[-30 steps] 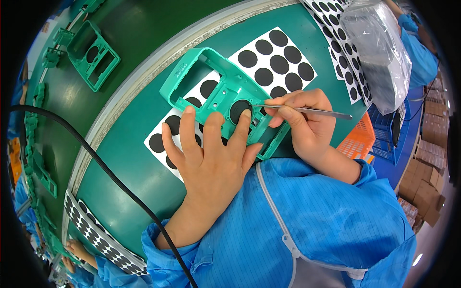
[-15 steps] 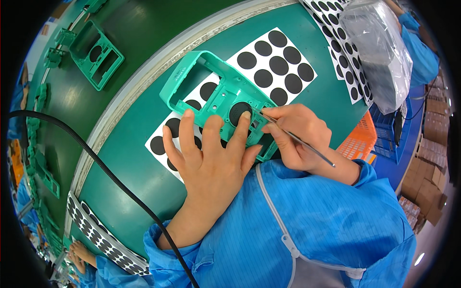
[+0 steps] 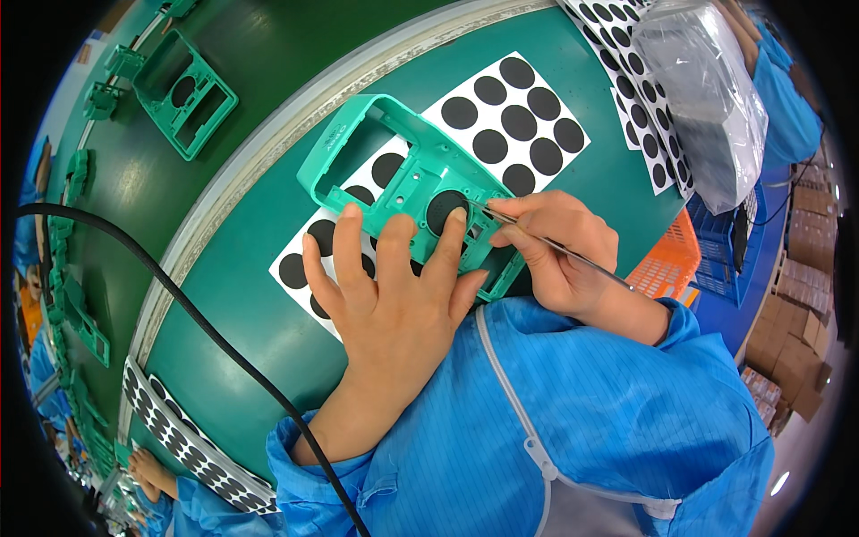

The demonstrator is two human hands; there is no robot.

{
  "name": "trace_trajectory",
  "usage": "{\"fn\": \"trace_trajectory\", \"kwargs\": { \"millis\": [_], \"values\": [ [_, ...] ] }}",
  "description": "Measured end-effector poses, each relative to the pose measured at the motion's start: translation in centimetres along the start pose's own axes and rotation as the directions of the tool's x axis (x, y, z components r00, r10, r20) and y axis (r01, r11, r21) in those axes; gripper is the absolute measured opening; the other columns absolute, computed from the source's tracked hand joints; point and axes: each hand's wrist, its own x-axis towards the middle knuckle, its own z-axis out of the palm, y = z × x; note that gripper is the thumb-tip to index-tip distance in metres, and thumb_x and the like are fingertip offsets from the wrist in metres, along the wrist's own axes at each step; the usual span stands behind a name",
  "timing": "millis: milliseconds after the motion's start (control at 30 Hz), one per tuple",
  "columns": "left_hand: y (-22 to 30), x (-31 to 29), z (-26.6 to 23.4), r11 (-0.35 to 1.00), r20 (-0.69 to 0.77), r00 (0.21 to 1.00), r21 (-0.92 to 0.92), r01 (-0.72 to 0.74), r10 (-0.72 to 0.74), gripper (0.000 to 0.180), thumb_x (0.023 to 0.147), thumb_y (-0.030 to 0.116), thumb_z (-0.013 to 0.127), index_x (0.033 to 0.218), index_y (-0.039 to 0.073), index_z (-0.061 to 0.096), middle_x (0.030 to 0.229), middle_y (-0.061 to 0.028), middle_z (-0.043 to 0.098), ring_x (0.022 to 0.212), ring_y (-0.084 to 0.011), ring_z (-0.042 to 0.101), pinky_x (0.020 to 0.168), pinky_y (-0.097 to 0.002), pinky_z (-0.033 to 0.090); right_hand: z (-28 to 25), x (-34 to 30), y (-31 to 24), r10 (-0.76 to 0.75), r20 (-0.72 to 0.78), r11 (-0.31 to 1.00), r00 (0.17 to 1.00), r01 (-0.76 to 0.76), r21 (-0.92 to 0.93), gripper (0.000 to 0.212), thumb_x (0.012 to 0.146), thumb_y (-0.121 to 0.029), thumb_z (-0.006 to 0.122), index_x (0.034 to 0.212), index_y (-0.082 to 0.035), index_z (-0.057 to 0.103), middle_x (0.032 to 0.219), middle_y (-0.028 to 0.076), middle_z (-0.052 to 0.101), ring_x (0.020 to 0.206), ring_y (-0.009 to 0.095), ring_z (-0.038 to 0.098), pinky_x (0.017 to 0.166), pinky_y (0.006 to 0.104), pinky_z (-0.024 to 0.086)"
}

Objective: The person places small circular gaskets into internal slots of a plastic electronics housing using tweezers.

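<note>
A green plastic housing (image 3: 358, 199) with a large opening and a round speaker-like recess lies on a white sheet of black round stickers (image 3: 519, 123). In the recess sits a black disc (image 3: 440, 213). My left hand (image 3: 389, 313) rests with spread fingers across the housing, its index fingertip pressing the disc's edge. Between the thumb and fingers of my right hand (image 3: 568, 255) is a slim metal stick-like tool (image 3: 582, 257). Its tip points at the housing just right of the disc; whether it touches is too small to tell.
Beyond the curved pale rail (image 3: 259, 143) runs a dark green conveyor (image 3: 268, 54) carrying similar housings (image 3: 188, 98). More sticker sheets (image 3: 192, 447) lie lower left. A clear plastic bag (image 3: 702, 98), orange basket (image 3: 667, 259) and blue crate (image 3: 729, 246) stand right. A black cable (image 3: 197, 313) crosses the left.
My right hand has shifted slightly and the metal tool's rear end has risen and moved right. The conveyor housing has moved slightly up and right. My left hand stays put.
</note>
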Motion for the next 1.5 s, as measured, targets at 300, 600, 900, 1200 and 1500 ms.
{"fn": "trace_trajectory", "kwargs": {
  "millis": [300,600,900,1200,1500],
  "values": [
    [-0.11,-0.01,-0.09,1.000,0.006,1.000,-0.011,0.004,-0.004,0.041,0.074,0.044,0.070,0.110,0.025,0.070,0.107,-0.0072,0.048,0.119,-0.0387,0.036,0.099,-0.0560,0.029,-0.13,0.29,0.23,0.057,0.015,0.993,0.998,-0.058,0.098,0.007,0.082,0.010,0.060,0.087,0.005,0.061,0.085,0.017,0.067,0.068,0.020,0.067,0.058,0.0262,0.054],
    [-0.27,-0.33,0.51,1.000,-0.047,0.999,-0.020,0.006,-0.007,0.037,0.078,0.049,0.063,0.107,0.027,0.069,0.110,-0.0042,0.049,0.120,-0.0354,0.038,0.097,-0.0642,0.026,-0.26,0.32,0.85,0.223,0.037,0.900,0.974,-0.221,0.375,0.005,0.088,0.008,0.056,0.092,0.004,0.054,0.090,0.018,0.067,0.068,0.013,0.065,0.060,0.0235,0.053],
    [-0.05,0.07,-0.18,1.000,0.002,1.000,-0.014,-0.006,0.006,0.041,0.073,0.041,0.071,0.110,0.025,0.070,0.108,-0.0073,0.047,0.119,-0.0388,0.034,0.098,-0.0550,0.029,-0.20,0.48,0.31,-0.062,0.009,0.998,0.998,0.062,-0.012,0.012,0.076,0.008,0.067,0.083,0.001,0.060,0.086,0.016,0.068,0.062,0.019,0.065,0.052,0.0251,0.050],
    [0.01,0.02,-0.16,1.000,0.012,1.000,-0.014,0.015,-0.015,0.042,0.074,0.044,0.070,0.112,0.026,0.069,0.108,-0.0063,0.048,0.121,-0.0385,0.036,0.100,-0.0568,0.029,-0.26,0.36,0.22,-0.204,0.101,0.950,0.974,0.222,-0.221,0.016,0.068,0.004,0.073,0.079,-0.002,0.063,0.088,0.016,0.067,0.050,0.016,0.059,0.042,0.0242,0.046],
    [-0.02,-0.03,-0.10,1.000,0.006,1.000,-0.014,0.006,-0.006,0.043,0.073,0.044,0.070,0.112,0.026,0.069,0.109,-0.0063,0.048,0.120,-0.0386,0.036,0.099,-0.0575,0.029,0.02,0.41,0.74,-0.133,0.021,0.985,0.991,0.135,-0.104,0.017,0.068,0.006,0.072,0.080,-0.002,0.064,0.084,0.016,0.067,0.055,0.018,0.063,0.044,0.0244,0.048]
  ]
}}
